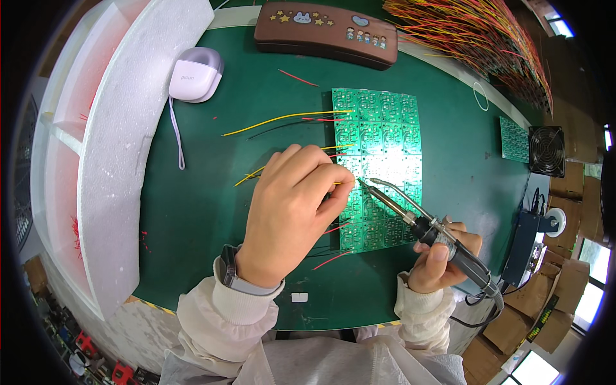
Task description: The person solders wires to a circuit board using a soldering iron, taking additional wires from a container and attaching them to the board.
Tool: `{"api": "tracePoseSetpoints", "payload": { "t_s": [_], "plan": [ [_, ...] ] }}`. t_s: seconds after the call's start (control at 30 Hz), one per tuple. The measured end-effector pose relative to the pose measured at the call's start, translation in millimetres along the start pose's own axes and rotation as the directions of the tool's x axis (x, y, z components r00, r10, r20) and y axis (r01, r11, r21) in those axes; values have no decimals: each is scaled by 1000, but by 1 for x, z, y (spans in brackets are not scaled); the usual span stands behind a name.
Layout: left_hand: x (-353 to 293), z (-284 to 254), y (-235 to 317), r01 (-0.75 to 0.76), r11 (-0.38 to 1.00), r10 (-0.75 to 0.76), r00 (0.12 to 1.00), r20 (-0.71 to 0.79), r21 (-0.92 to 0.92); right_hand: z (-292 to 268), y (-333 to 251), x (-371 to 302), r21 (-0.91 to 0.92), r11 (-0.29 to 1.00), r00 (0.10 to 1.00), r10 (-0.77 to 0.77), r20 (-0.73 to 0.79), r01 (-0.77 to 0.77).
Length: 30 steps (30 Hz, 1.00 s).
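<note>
A green circuit board panel (405, 122), divided into several small units, lies on the green mat. My right hand (443, 256) grips a soldering iron (471, 263) with a thin metal tube along its side. Its tip meets the board's left part, right beside my left fingertips. My left hand (295, 199) is pinched on a yellow wire (253, 174) whose end is at the board. Above that hand another yellow wire (282, 117) runs onto the board, with red and dark wires near it. Short red wires (332, 260) stick out of the board's lower left edge.
A white foam tray (119, 160) stands at the left, beside a lilac case (196, 76) with a strap. A brown pencil case (327, 32) and a large bundle of coloured wires (475, 38) lie at the back. To the right are a small fan (547, 151) and a blue device (521, 247).
</note>
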<state>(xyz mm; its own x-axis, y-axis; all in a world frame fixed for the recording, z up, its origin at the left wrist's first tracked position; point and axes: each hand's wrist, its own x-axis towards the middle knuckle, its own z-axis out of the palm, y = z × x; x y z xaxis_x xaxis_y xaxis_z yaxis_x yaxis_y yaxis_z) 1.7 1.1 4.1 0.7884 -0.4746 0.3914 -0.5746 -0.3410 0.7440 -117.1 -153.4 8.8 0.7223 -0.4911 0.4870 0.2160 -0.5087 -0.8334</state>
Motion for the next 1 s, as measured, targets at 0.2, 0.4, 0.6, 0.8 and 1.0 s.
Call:
{"api": "tracePoseSetpoints", "payload": {
  "t_s": [0.2, 0.4, 0.6, 0.8, 1.0],
  "plan": [
    [0, -1, -1, 18, 1000, -18, 1000, 3, -23, 0, 0, 0, 18, 1000, 1000, -25, 16, 25],
    [-1, 1, -1, 17, 1000, -17, 1000, -4, -26, -4, 3, -1, 25, 999, 998, -42, 46, 41],
    [-2, 0, 0, 25, 1000, -26, 1000, -12, -19, -7, 3, -1, 12, 998, 994, -63, 94, 62],
    [-1, 0, 1, 30, 999, -30, 999, -12, -29, -9, 3, -2, 22, 999, 992, -46, 121, 44],
    [-1, 2, 1, 28, 999, -29, 1000, -9, -33, -12, 4, -7, -2, 999, 988, -53, 147, 54]
  ]
}}
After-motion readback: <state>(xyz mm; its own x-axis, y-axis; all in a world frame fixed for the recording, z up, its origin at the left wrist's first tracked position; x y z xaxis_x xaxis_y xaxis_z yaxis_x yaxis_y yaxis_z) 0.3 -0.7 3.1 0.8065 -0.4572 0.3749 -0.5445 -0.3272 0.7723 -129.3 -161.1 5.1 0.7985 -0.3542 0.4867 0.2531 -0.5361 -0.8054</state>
